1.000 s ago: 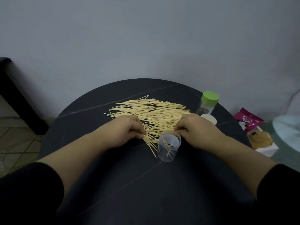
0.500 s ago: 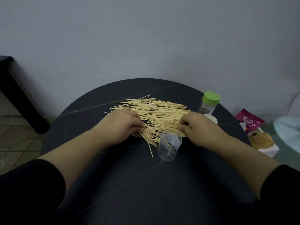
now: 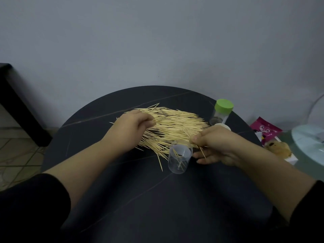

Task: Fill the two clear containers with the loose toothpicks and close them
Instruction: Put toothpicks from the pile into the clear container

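Now, loading toothpicks (image 3: 175, 127) into the open clear container (image 3: 179, 159).
Right hand (image 3: 215, 146) pinches a few beside its rim; left hand (image 3: 129, 127) pinches more on the black table (image 3: 122, 190). Light, stiff, sharp-tipped, so probably best pinched mid-length, in bundles.

Single head-worn cam here, wide-angle, pointing forward and down. It sits pretty close above the left hand (image 3: 130, 128) and right hand (image 3: 216, 146), with the round table (image 3: 157, 199) stretching past the hands to a grey wall (image 3: 157, 41).
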